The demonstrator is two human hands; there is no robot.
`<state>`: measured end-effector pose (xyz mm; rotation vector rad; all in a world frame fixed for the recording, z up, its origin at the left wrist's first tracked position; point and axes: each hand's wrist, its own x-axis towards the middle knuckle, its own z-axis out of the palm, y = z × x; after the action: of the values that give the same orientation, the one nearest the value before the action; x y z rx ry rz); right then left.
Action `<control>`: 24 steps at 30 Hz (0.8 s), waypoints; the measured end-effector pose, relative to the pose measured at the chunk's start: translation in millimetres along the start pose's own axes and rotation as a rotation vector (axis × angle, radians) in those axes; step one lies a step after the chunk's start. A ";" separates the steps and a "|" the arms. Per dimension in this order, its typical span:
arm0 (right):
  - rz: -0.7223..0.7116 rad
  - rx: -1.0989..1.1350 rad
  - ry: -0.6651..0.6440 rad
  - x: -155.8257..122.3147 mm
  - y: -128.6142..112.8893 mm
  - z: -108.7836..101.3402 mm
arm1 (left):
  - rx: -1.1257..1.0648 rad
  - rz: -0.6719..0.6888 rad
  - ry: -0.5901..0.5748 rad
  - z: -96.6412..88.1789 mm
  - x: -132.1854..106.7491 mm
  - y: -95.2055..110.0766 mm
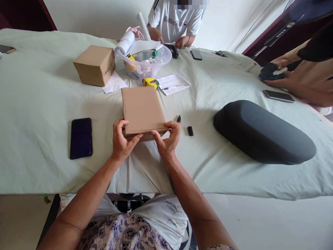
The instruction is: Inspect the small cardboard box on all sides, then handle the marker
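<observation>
A closed brown cardboard box (143, 109) rests on the cloth-covered table in front of me. My left hand (121, 141) grips its near left corner, thumb along the front edge of the lid and fingers at the side. At the near right corner, my right hand (168, 140) does the same, its thumb pressed to the front edge. The box's underside and the fingertips behind its sides are hidden. Just right of the box lie a black marker (179, 119) and a short black cap (190, 131). Beyond its far edge sits a yellow tape measure (151, 82).
A second cardboard box (95, 65) and a plastic basin (145, 67) of odds and ends stand at the back. A phone (81, 138) lies left, a dark grey padded seat (264, 132) right. Printed paper (178, 83) lies beyond my box. Two other people are at the table.
</observation>
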<state>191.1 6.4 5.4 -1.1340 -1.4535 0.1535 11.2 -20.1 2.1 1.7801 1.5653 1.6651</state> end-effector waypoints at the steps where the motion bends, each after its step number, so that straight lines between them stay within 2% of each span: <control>1: -0.014 0.022 -0.006 -0.1 -1.2 0.0 | 0.001 -0.004 0.026 -0.1 0.8 -0.8; 8: 0.036 0.131 -0.066 2.7 -4.4 0.7 | -0.004 -0.062 0.076 -5.4 6.4 -2.1; 18: 0.106 0.248 -0.130 5.3 3.5 1.2 | -0.064 -0.083 0.006 -10.7 7.8 -4.6; 21: 0.144 0.317 -0.221 9.0 16.0 -1.0 | -0.081 -0.080 -0.008 -13.5 10.4 -10.1; 24: 0.198 0.384 -0.378 16.3 30.3 -5.8 | -0.135 -0.092 -0.080 -20.5 15.0 -19.4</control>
<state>215.3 30.3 -2.1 -0.9585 -1.5492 0.7880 -19.1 -10.0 2.4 1.6598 1.4420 1.5972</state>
